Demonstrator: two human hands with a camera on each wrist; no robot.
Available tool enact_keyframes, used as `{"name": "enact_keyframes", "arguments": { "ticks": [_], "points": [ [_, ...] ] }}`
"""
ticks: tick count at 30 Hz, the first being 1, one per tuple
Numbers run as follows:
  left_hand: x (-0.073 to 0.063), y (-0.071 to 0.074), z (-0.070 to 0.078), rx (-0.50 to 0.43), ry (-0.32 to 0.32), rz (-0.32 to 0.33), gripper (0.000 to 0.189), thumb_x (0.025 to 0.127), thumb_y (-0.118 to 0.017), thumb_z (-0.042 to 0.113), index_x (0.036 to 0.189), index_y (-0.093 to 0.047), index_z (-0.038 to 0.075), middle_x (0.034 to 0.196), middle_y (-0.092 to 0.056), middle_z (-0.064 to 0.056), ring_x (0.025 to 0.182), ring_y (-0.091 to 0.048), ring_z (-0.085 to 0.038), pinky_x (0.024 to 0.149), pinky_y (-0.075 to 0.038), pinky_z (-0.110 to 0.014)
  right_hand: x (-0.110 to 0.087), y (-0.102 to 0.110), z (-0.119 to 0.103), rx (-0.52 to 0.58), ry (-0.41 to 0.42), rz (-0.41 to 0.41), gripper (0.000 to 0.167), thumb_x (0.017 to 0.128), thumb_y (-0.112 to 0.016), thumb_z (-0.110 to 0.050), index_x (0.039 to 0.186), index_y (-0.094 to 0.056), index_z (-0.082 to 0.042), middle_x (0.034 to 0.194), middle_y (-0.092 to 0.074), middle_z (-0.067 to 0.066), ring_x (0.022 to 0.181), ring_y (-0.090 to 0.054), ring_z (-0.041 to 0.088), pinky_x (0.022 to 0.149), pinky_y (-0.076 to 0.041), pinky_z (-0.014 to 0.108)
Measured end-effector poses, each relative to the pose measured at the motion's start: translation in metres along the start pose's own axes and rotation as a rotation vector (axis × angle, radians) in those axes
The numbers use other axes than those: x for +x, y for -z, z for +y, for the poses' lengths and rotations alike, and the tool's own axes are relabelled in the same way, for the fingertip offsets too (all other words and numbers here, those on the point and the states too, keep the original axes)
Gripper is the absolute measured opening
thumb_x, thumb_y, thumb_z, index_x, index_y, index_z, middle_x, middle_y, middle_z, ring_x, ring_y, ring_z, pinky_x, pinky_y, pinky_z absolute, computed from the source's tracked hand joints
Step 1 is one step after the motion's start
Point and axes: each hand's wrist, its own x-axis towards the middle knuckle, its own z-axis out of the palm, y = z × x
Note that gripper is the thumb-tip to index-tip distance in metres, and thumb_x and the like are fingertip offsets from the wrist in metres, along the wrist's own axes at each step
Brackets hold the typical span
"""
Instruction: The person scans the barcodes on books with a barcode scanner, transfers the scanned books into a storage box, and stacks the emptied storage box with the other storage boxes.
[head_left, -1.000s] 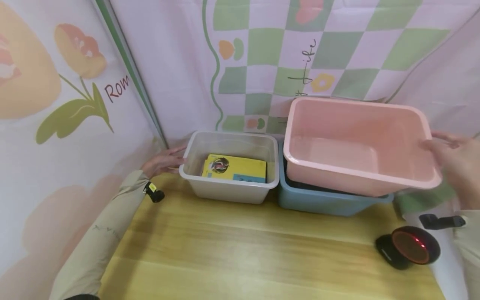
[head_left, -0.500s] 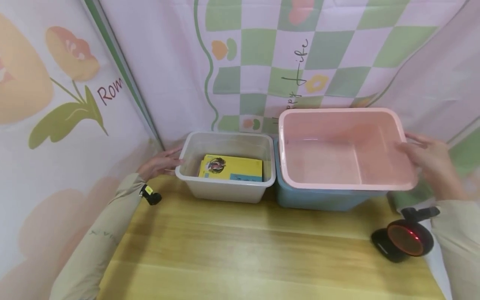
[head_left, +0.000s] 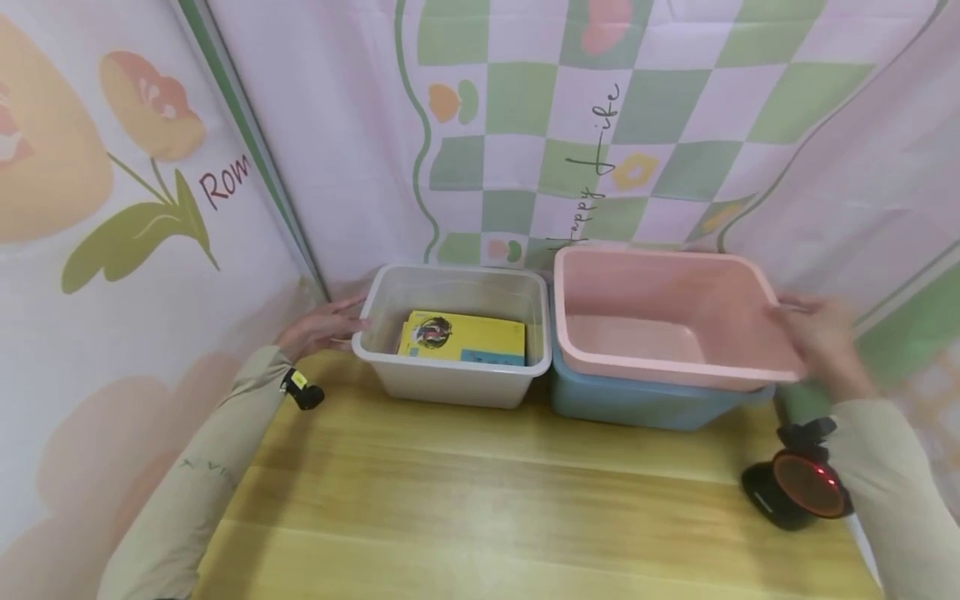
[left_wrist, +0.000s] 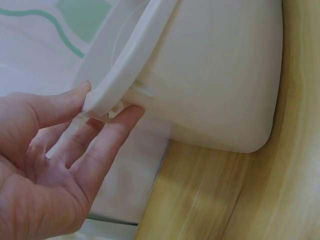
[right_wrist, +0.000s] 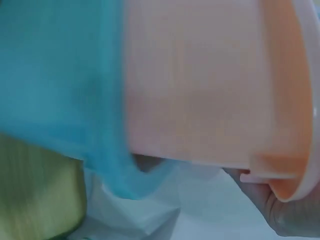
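Note:
A whitish plastic bin (head_left: pixel 450 385) stands on the table, with yellow-covered books (head_left: pixel 487 333) lying inside. My left hand (head_left: pixel 321 327) pinches its left end; in the left wrist view the thumb (left_wrist: pixel 75 100) lies at the rim and a finger (left_wrist: pixel 122 127) is under it. To the right, a pink bin (head_left: pixel 637 333) sits partly inside a blue bin (head_left: pixel 637 402), its rim standing well above the blue one. My right hand (head_left: pixel 821 337) holds the pink bin by its right end. In the right wrist view that hand (right_wrist: pixel 295 215) is at the pink rim, largely hidden.
A black device with a round orange-lit face (head_left: pixel 810 483) stands at the table's right side. The wooden table (head_left: pixel 480 500) extends in front of the bins. Patterned curtains (head_left: pixel 525 100) hang close behind and at both sides.
The pink bin has moved left and down with my right hand, sinking into the blue bin. My left hand stays at the whitish bin.

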Motion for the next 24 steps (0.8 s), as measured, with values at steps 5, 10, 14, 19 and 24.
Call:
{"name": "enact_keyframes", "arguments": {
  "ticks": [5, 10, 14, 19, 24],
  "points": [
    [-0.001, -0.002, 0.004, -0.006, 0.014, -0.003, 0.075, 0.108, -0.052, 0.011, 0.17, -0.011, 0.022, 0.166, -0.034, -0.024, 0.143, -0.045, -0.05, 0.114, -0.047, -0.058, -0.002, -0.026, 0.01, -0.279, 0.126, 0.122, 0.056, 0.106, -0.051, -0.021, 0.144, -0.045, 0.019, 0.12, -0.062, 0.046, 0.081, -0.072, 0.026, 0.053, -0.045, 0.009],
    [0.0, -0.002, 0.004, -0.015, 0.013, -0.006, 0.075, 0.108, -0.052, 0.01, 0.17, -0.011, 0.023, 0.166, -0.033, -0.025, 0.144, -0.043, -0.05, 0.114, -0.048, -0.057, -0.002, -0.037, 0.02, -0.332, 0.105, 0.111, 0.059, 0.109, -0.047, -0.027, 0.149, -0.041, 0.016, 0.136, -0.051, 0.047, 0.115, -0.058, 0.058, 0.062, -0.044, 0.015],
    [0.0, -0.001, 0.003, -0.009, 0.011, -0.011, 0.076, 0.109, -0.051, 0.009, 0.17, -0.008, 0.022, 0.166, -0.032, -0.028, 0.145, -0.042, -0.05, 0.114, -0.048, -0.057, 0.001, -0.043, 0.027, -0.335, 0.084, 0.116, 0.06, 0.11, -0.046, -0.029, 0.151, -0.039, 0.013, 0.139, -0.05, 0.045, 0.117, -0.056, 0.059, 0.081, -0.058, 0.05],
    [0.001, -0.002, 0.003, -0.008, 0.018, -0.005, 0.076, 0.109, -0.051, 0.011, 0.17, -0.008, 0.023, 0.168, -0.029, -0.026, 0.147, -0.04, -0.049, 0.115, -0.046, -0.058, 0.002, -0.047, 0.03, -0.304, 0.041, 0.119, 0.061, 0.11, -0.045, -0.032, 0.156, -0.035, 0.007, 0.146, -0.046, 0.042, 0.127, -0.048, 0.061, 0.104, -0.035, 0.08],
    [-0.001, -0.003, 0.003, 0.009, 0.014, -0.009, 0.076, 0.109, -0.052, 0.013, 0.17, -0.008, 0.023, 0.169, -0.028, -0.024, 0.147, -0.041, -0.048, 0.115, -0.047, -0.058, 0.001, -0.052, 0.031, -0.287, 0.016, 0.12, 0.06, 0.109, -0.045, -0.028, 0.158, -0.032, 0.005, 0.148, -0.044, 0.041, 0.129, -0.046, 0.06, 0.107, -0.027, 0.083]
  ]
}}
